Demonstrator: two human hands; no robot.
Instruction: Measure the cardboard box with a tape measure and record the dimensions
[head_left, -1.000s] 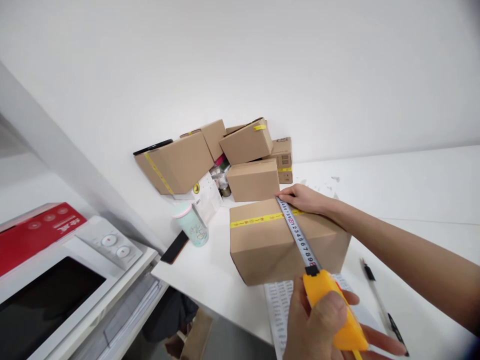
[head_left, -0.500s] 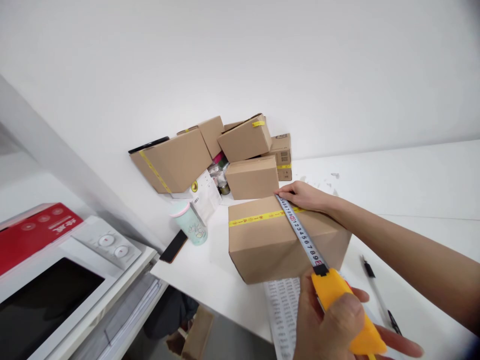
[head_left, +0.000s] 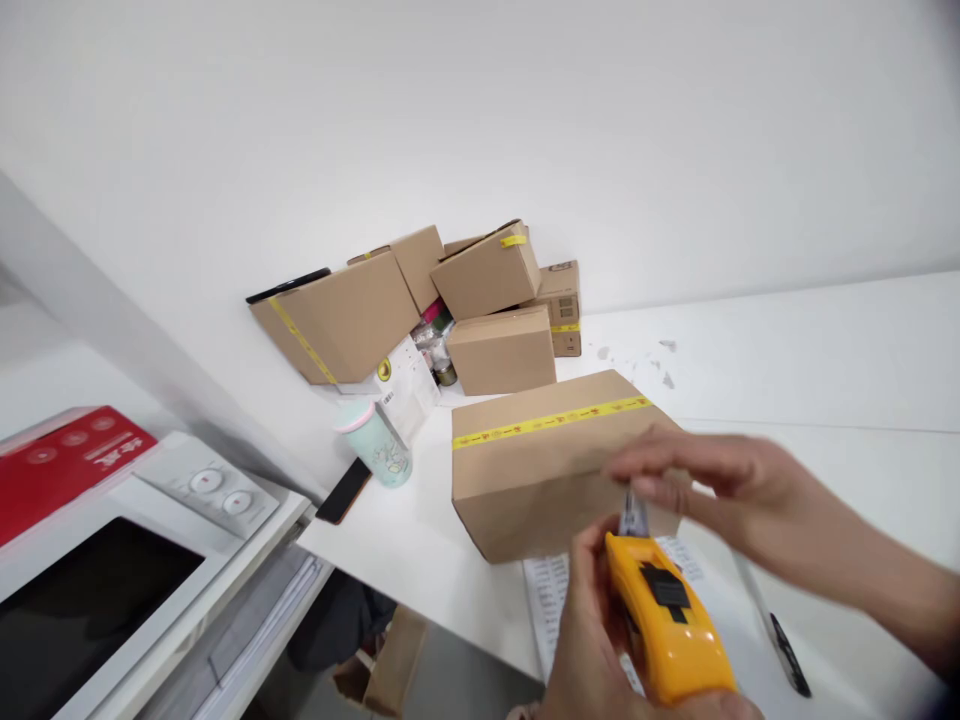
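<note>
My left hand is wrapped around the yellow case of a tape measure with a black slider on top. A short stretch of metal blade sticks out of the case. At the blade's end, the thumb and fingers of my right hand come together, somewhat blurred by motion. Just beyond both hands, a closed cardboard box with yellow printed tape lies on the white table. Printed paper shows partly from under the box and my hands.
A pen lies at the right. More cardboard boxes are stacked against the wall, beside a mint tumbler and a dark flat phone-like object. To the left stands a white microwave with a red box on top.
The long blade laid across the box has run back into the case. My right hand has come from the box's far edge toward my left hand. The slider now faces up.
</note>
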